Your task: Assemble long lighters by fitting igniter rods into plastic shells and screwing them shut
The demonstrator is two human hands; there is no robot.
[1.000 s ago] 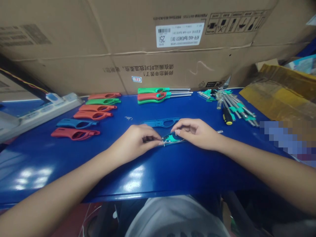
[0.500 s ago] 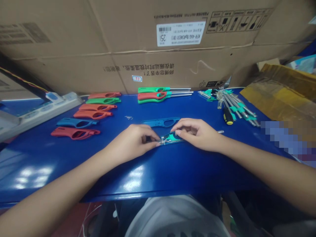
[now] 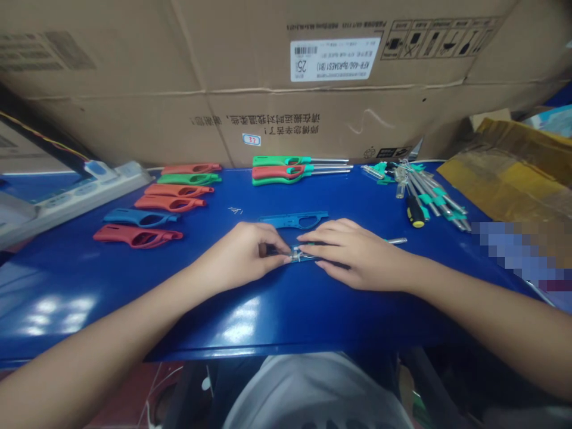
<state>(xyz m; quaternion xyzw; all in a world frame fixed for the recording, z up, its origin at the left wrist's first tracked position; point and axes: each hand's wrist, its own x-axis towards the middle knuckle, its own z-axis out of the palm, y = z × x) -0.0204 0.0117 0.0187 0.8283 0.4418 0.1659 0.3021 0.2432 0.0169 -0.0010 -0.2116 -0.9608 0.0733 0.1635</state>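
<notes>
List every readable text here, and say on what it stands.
"KFR-46G/BpR3AES1(B1)" and "25": white paper label on the large brown cardboard box, upside down.
"师傅您辛苦了!" and "请在搬运时对我温柔些": black print on the box, upside down.
Small white sticker: red number, unreadable.
Other box print: blurred.
Teal lighter part in left hand: none.

You have open blue tabletop [image 3: 111,286] across the lower left and centre. Coloured shells [image 3: 152,205] crowd the upper left, a blue shell [image 3: 295,220] lies mid-frame, metal rods [image 3: 424,190] fill the upper right, and cardboard boxes [image 3: 268,119] wall off the top.
</notes>
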